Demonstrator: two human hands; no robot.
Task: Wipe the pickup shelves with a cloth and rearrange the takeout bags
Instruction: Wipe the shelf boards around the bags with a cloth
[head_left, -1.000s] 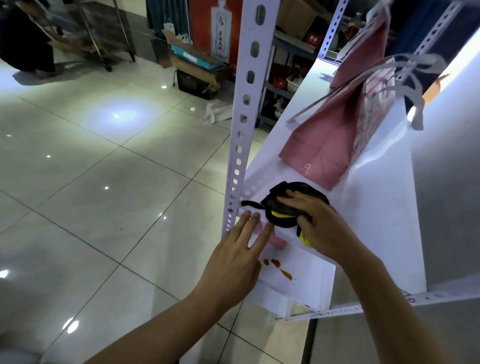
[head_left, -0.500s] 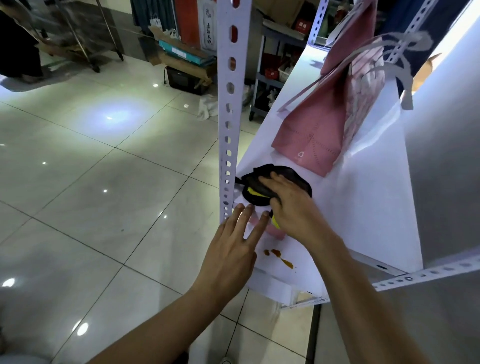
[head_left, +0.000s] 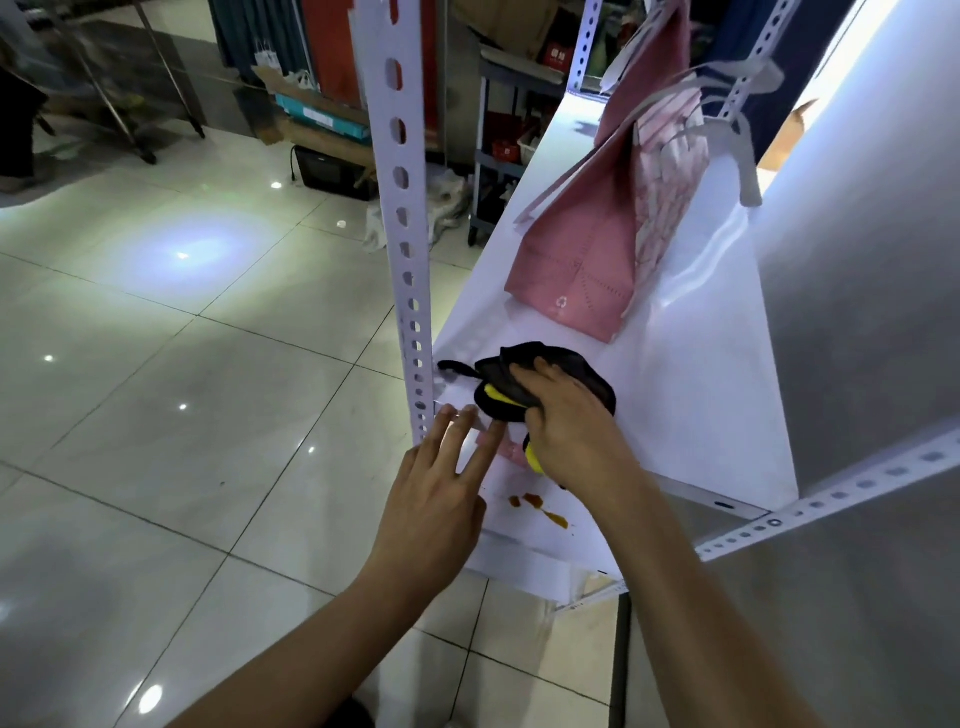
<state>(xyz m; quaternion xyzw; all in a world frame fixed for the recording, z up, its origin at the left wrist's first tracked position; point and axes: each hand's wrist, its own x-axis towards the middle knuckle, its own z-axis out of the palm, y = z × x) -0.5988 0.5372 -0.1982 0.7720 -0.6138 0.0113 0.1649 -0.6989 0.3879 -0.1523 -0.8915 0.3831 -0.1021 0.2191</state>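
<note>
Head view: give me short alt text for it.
Right hand presses a black-and-yellow cloth on the white shelf, while the left hand rests straight fingers at its front edge. Brown stains lie near that edge; a pink bag stands behind.

White shelf: pink bag upright, black-yellow cloth, brown stains (near front edge).
</note>
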